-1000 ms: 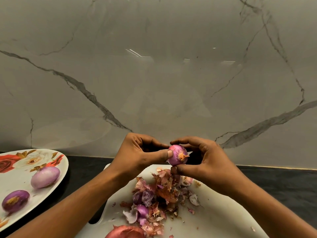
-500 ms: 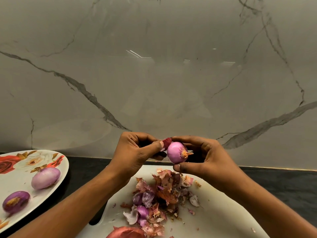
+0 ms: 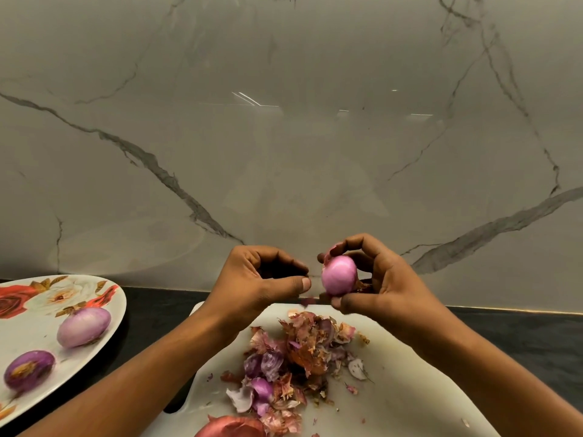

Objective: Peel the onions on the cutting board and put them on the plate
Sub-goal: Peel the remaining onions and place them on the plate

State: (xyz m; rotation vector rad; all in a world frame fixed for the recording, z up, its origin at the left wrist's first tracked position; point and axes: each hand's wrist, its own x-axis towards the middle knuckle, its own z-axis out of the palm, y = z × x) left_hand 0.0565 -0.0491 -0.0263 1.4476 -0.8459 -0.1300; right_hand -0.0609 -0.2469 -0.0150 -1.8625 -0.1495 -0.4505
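Head view: right hand (image 3: 388, 285) pinches a peeled pink onion (image 3: 339, 274) between thumb below and fingertips above, held in the air over the far edge of the white cutting board (image 3: 410, 389). Left hand (image 3: 258, 279) just beside it, not touching; fingers curled, thumb against them, nothing seen in the grip. Heap of skins (image 3: 299, 357) lies mid-board. Unpeeled reddish onion (image 3: 230, 428) at the board's near edge, partly cut off. Floral plate (image 3: 31, 329) to the left carries a pale onion (image 3: 83, 326) and a darker purple onion (image 3: 29, 370), apart.
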